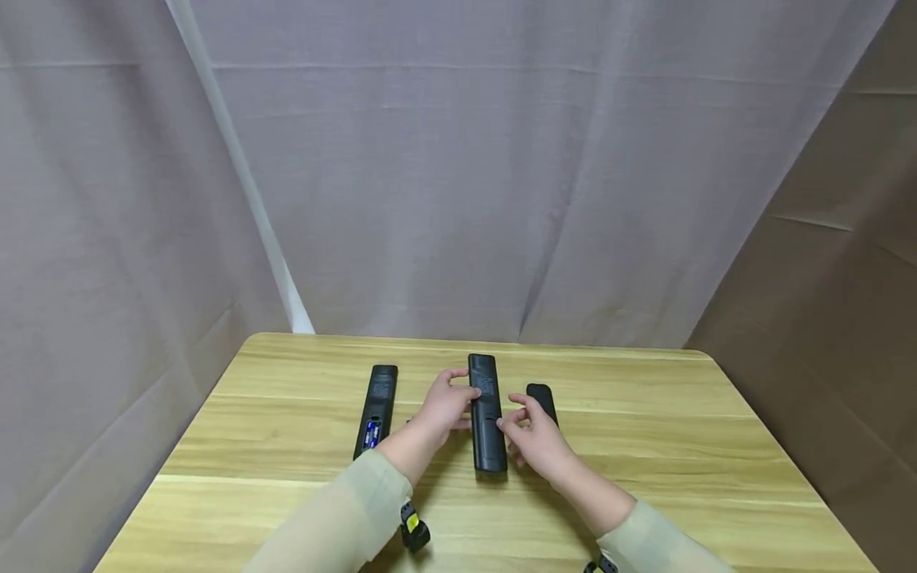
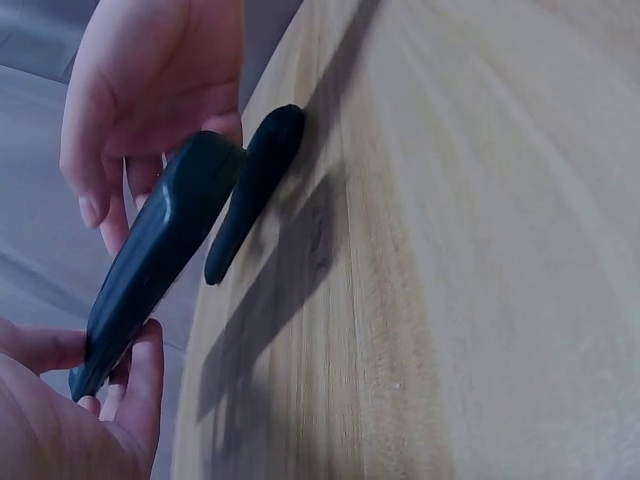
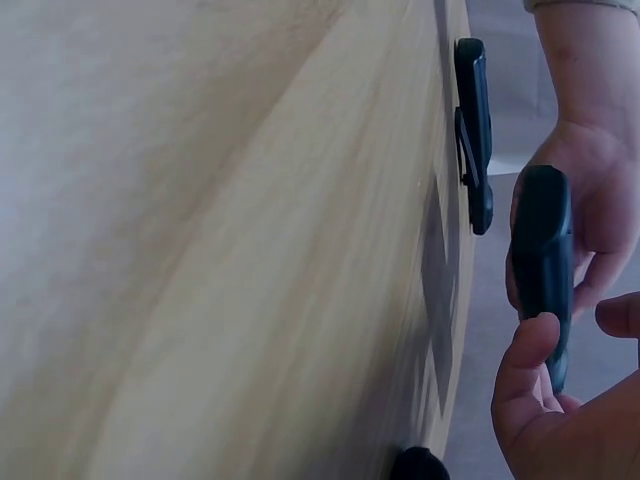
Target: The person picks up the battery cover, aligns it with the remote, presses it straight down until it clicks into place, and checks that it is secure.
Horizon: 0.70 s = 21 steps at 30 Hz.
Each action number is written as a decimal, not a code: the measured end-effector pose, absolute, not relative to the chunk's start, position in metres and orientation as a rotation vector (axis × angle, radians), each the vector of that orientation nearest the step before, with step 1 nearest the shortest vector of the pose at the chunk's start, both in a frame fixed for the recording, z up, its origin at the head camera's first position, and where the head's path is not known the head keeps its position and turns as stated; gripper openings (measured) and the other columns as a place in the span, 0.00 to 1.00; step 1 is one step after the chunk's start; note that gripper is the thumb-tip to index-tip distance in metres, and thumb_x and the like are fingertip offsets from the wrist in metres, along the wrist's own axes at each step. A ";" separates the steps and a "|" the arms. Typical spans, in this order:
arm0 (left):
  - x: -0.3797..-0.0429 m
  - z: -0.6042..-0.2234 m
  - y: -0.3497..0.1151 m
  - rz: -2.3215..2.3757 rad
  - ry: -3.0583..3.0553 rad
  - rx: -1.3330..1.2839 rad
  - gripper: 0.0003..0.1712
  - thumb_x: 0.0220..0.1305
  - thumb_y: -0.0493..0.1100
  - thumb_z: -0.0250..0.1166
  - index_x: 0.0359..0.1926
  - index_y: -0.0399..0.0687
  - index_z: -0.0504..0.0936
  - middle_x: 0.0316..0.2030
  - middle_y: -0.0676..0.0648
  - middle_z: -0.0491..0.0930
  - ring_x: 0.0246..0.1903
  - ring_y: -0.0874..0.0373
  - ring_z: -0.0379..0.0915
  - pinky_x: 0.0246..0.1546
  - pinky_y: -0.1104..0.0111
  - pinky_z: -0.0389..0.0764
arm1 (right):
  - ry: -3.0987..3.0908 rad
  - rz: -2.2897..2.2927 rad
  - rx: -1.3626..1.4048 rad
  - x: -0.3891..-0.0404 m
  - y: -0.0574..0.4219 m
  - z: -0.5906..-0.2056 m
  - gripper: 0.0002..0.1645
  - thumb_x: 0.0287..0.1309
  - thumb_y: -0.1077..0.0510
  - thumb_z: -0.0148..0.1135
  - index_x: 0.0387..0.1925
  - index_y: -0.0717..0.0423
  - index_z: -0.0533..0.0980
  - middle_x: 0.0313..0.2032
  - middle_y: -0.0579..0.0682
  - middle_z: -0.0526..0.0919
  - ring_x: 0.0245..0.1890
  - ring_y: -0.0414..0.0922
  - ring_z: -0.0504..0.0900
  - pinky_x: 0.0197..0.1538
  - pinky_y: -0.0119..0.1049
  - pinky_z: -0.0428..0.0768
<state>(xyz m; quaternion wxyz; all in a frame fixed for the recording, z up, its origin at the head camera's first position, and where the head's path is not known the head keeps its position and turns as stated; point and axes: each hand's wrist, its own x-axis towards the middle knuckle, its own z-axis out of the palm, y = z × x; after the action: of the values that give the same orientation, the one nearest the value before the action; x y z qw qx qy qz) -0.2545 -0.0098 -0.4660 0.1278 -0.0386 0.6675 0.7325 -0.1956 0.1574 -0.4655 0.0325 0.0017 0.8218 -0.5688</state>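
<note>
My left hand (image 1: 442, 404) grips a black remote control (image 1: 489, 446) by its left edge, thumb on its back. The remote is held back side up, and a seam crosses it near the middle. In the left wrist view, it hangs over the table with its shadow below. My right hand (image 1: 539, 444) is at the remote's right edge, thumb touching it by the seam, index finger stretched out apart from it. The right wrist view shows the right thumb (image 3: 533, 342) against the remote's side, with the left hand (image 3: 590, 180) behind.
On the wooden table (image 1: 286, 446), a second remote (image 1: 382, 386) lies left, its battery compartment uncovered and blue batteries (image 1: 372, 434) inside. A third black remote (image 1: 542, 396) lies right, partly hidden by the right hand. Grey curtains (image 1: 430, 199) hang behind the table.
</note>
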 end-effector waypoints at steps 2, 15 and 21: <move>-0.256 -0.467 -0.010 2.132 1.940 -0.122 0.30 0.65 0.35 0.62 0.66 0.45 0.65 0.47 0.37 0.79 0.39 0.46 0.82 0.34 0.56 0.86 | 2.532 -1.757 0.000 -0.194 0.159 -0.466 0.34 0.64 0.60 0.62 0.69 0.60 0.62 0.40 0.54 0.74 0.24 0.52 0.79 0.22 0.43 0.79; -0.269 -0.474 -0.014 2.058 2.015 -0.173 0.28 0.65 0.31 0.62 0.64 0.41 0.66 0.41 0.33 0.82 0.34 0.47 0.83 0.31 0.57 0.86 | 2.595 -1.659 -0.015 -0.175 0.180 -0.466 0.33 0.65 0.63 0.61 0.68 0.62 0.63 0.36 0.51 0.76 0.25 0.52 0.79 0.24 0.43 0.80; -0.275 -0.478 -0.019 2.056 2.050 -0.208 0.27 0.66 0.31 0.62 0.64 0.40 0.66 0.46 0.30 0.80 0.36 0.43 0.84 0.32 0.54 0.86 | 2.584 -1.653 -0.007 -0.170 0.187 -0.470 0.33 0.64 0.64 0.61 0.68 0.63 0.63 0.35 0.51 0.76 0.25 0.51 0.77 0.23 0.41 0.79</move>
<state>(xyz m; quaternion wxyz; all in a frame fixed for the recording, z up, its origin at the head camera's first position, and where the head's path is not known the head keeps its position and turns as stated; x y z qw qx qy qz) -0.2752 -0.0193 -0.4777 0.1151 -0.0710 0.6995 0.7017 -0.1696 0.1872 -0.4696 0.0371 -0.0024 0.8418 -0.5386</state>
